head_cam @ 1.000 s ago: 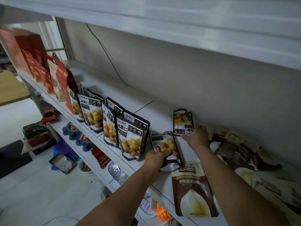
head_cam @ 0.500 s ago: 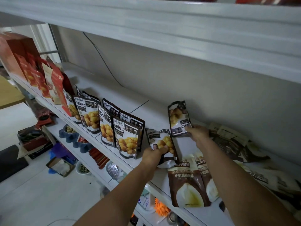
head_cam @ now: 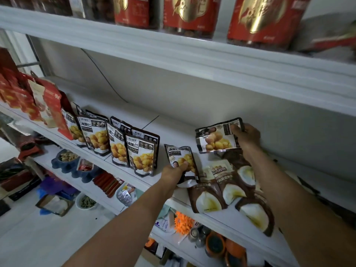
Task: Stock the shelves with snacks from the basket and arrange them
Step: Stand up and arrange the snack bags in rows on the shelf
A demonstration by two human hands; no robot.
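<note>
White shelving point(head_cam: 173, 130) filled the view, with red canisters point(head_cam: 260, 18) lined along the board above and red bags point(head_cam: 48, 105) crowding the far left of the middle board. Beside the red bags stood a row of chestnut pouches point(head_cam: 141, 157), upright and overlapping, facing outward near the front edge. My left hand point(head_cam: 173, 173) was clamped on the lower edge of one more chestnut pouch point(head_cam: 182, 160), thumb pressed across its front, holding it upright and slightly tilted just to the right of the row, apart from the last standing one. My right hand point(head_cam: 245, 136) gripped a second pouch point(head_cam: 216, 138) by its top end, fingers closed over that edge, so that it lay turned sideways above the board, close to the back wall. Between and beneath my forearms lay brown packs point(head_cam: 208, 197) printed with pale round kernels, flat on the board and overlapping each other, one of them reaching the front lip. On the lower shelf point(head_cam: 63, 170) sat blue bowls point(head_cam: 65, 160), red sticks point(head_cam: 107, 182) and orange-lidded jars point(head_cam: 217, 245). No basket showed anywhere in view.
</note>
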